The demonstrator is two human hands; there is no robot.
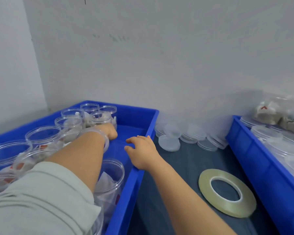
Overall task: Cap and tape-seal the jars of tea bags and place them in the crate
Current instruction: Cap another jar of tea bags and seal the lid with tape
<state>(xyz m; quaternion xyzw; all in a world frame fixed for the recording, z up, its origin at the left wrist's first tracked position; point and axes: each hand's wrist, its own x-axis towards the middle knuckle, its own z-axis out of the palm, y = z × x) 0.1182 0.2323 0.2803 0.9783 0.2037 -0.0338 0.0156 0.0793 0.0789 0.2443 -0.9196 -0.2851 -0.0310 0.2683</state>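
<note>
The blue crate (139, 168) on the left holds several clear jars with tea bags in them. My left hand (111, 132) reaches deep into it and rests against a jar (100, 118) near the far wall. Its fingers curl out of sight, so the grip is unclear. A clear bangle circles that wrist. My right hand (142, 150) hovers over the crate's right rim, fingers spread, holding nothing. An uncapped jar (111, 180) stands under my left forearm. A flat roll of clear tape (227, 210) lies on the dark mat to the right.
Loose clear lids (187, 138) are piled against the wall between the crates. A second blue crate (255, 163) at the right holds more lids and a bag of tea bags (275, 114). A grey wall closes off the back.
</note>
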